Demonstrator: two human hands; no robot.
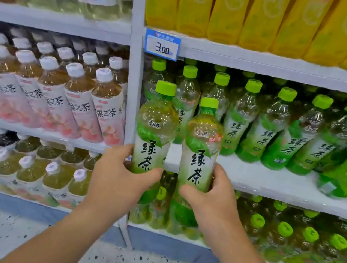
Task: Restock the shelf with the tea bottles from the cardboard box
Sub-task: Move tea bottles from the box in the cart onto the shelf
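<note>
I hold two green tea bottles upright in front of the white shelf (pixel 273 182). My left hand (pixel 116 177) grips the lower part of the left bottle (pixel 154 133). My right hand (pixel 214 198) grips the lower part of the right bottle (pixel 201 149). Both have green caps and green-and-white labels with black characters. They hover at the shelf's left end, just before the front edge. Behind them stands a row of matching green tea bottles (pixel 280 133). The cardboard box is not in view.
A white upright post (pixel 134 58) divides the shelving, with a 3.00 price tag (pixel 162 44) beside it. Peach tea bottles (pixel 60 96) fill the left bay, yellow bottles (pixel 253 15) the shelf above, more green-capped bottles (pixel 287 234) the shelf below. Speckled floor (pixel 17 238) lies underneath.
</note>
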